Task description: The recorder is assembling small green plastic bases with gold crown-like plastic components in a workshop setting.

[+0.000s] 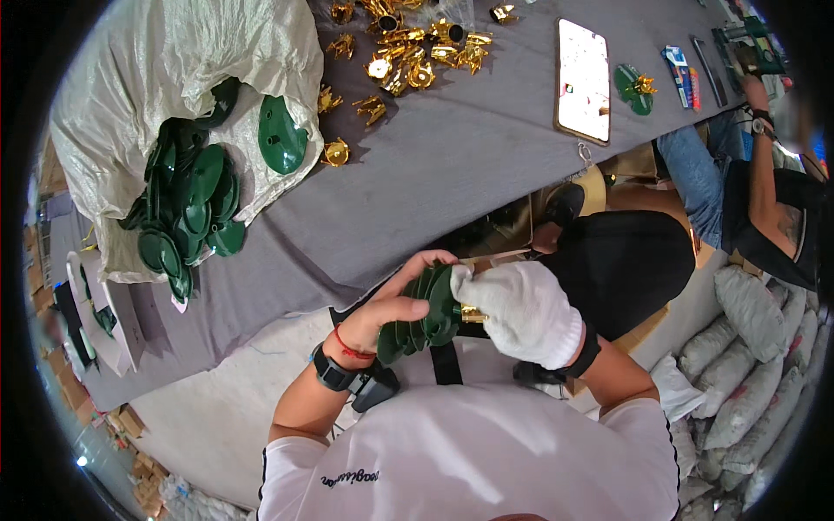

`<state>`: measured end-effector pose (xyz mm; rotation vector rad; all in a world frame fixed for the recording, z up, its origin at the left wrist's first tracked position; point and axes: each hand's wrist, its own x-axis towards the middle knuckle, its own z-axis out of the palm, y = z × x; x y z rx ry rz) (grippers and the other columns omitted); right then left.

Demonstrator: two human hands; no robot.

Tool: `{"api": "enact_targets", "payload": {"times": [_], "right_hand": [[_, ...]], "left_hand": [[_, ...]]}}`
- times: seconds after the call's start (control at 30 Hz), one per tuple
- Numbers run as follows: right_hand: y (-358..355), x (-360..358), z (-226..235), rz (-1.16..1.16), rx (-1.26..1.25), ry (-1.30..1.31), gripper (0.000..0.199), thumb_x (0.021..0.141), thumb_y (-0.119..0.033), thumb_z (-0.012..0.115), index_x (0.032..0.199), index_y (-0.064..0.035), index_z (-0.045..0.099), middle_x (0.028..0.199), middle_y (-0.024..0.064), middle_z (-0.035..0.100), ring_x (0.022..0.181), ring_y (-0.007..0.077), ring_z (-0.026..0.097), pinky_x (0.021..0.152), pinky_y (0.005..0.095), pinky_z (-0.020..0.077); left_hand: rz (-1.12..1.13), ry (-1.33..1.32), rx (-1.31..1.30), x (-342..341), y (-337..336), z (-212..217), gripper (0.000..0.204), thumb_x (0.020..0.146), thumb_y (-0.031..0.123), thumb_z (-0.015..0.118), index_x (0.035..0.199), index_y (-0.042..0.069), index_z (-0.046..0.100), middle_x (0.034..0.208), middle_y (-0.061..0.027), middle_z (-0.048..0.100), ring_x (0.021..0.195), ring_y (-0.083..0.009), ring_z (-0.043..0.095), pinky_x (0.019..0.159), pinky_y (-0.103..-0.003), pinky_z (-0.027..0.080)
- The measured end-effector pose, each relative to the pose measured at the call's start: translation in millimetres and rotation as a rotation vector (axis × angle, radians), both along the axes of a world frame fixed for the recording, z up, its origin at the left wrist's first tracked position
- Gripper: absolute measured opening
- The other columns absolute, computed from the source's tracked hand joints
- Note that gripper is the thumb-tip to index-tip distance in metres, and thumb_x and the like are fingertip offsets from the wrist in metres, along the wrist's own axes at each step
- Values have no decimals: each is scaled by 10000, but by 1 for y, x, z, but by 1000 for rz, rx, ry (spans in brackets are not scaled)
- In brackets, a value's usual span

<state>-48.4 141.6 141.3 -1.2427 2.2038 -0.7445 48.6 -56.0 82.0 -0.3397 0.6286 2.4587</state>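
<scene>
My bare left hand (382, 314) is wrapped round a row of green plastic discs (423, 323), its thumb lying across their edges. On my right hand (528, 314) is a white knit glove, with the fingers closed at the right end of the row. A shiny gold claw-shaped piece (472, 313) sticks out between the glove and the last disc. The gloved fingers partly hide that piece, so how it sits against the disc cannot be seen. Both hands are in front of my chest, off the table's near edge.
A white woven sack (200, 52) spills loose green discs (195, 191) onto the grey-covered table (417, 174). Several gold claw pieces (408, 56) lie farther back. A phone (583, 82) and a green disc with gold piece (637, 89) lie right. Another person's arm (764, 165) shows there, above stacked sacks (747, 365).
</scene>
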Motion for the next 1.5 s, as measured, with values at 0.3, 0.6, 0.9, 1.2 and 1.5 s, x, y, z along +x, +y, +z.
{"api": "enact_targets", "payload": {"times": [0.3, 0.6, 0.9, 1.2, 1.5], "right_hand": [[17, 16, -31, -657, -184, -916, 167, 913, -130, 579, 1063, -67, 617, 716, 68, 618, 544, 156, 585, 457, 278, 451], [30, -27, -13, -476, -91, -240, 217, 930, -94, 606, 1120, 11, 615, 834, 125, 676, 698, 164, 679, 576, 293, 536], [-82, -211, -31, -700, 149, 968, 301, 856, -333, 608, 843, -37, 658, 860, 157, 643, 835, 344, 627, 728, 440, 499], [-21, -80, -9, -453, -298, 420, 40, 822, -101, 678, 802, -77, 654, 819, 96, 661, 761, 285, 644, 683, 381, 523], [-67, -157, -19, -504, -409, 536, 226, 880, -190, 598, 1044, -47, 662, 953, 179, 673, 946, 346, 644, 830, 426, 512]], "left_hand": [[42, 273, -568, -6, 23, -11, 616, 898, 361, 629, 1349, 61, 336, 1278, -77, 443, 1169, -150, 450, 1019, -300, 354], [103, -197, -100, 7, 20, -55, 459, 930, 258, 605, 1312, 67, 436, 1209, -70, 510, 1109, -183, 544, 921, -368, 489], [54, -144, 328, 15, 19, -36, 515, 877, 269, 632, 1309, 80, 425, 1286, -153, 482, 1224, -331, 495, 906, -521, 515], [145, -202, 490, 8, 25, -47, 493, 873, 292, 608, 1286, 70, 454, 1271, -184, 490, 1216, -379, 494, 915, -593, 495], [129, -180, 529, -4, 28, -43, 415, 909, 234, 585, 1274, 80, 461, 1268, -160, 490, 1210, -353, 513, 923, -558, 504]]}}
